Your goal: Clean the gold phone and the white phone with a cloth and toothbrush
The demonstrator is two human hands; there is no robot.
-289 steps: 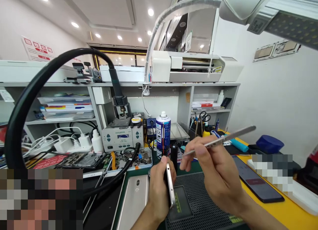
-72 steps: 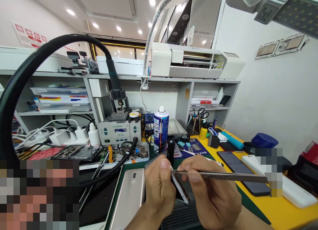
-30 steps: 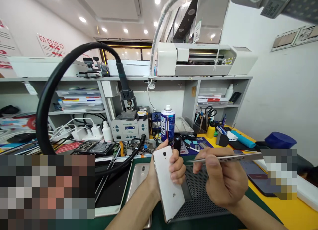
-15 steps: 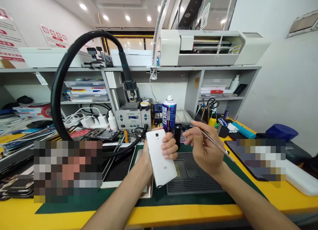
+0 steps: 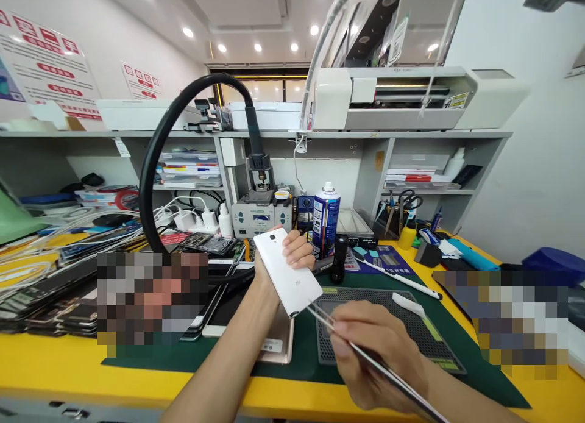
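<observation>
A white smartphone (image 5: 292, 275) with a camera at its top is held back side up, tilted, in my left hand (image 5: 298, 250); the fingers wrap over its right edge. My right hand (image 5: 372, 350) is closed around metal tweezers (image 5: 361, 352). Their two tips are slightly apart and reach the lower right edge of the phone; whether they touch it I cannot tell. Beneath the hands lie a dark perforated mat (image 5: 329, 350) and a gold-coloured phone or tablet back (image 5: 284, 350), partly hidden by my left arm.
Behind the phone stand a blue spray can (image 5: 326, 219), a black flashlight-like cylinder (image 5: 339, 258) and a grey hot-air station (image 5: 262, 214) with a thick black hose (image 5: 147, 185). A white brush-like tool (image 5: 402, 277) lies right. Phone parts and cables crowd the left.
My right hand has moved down and inward, bringing the tweezers from pointing away to the phone's lower edge. The phone is tilted further. The camera view has shifted left.
</observation>
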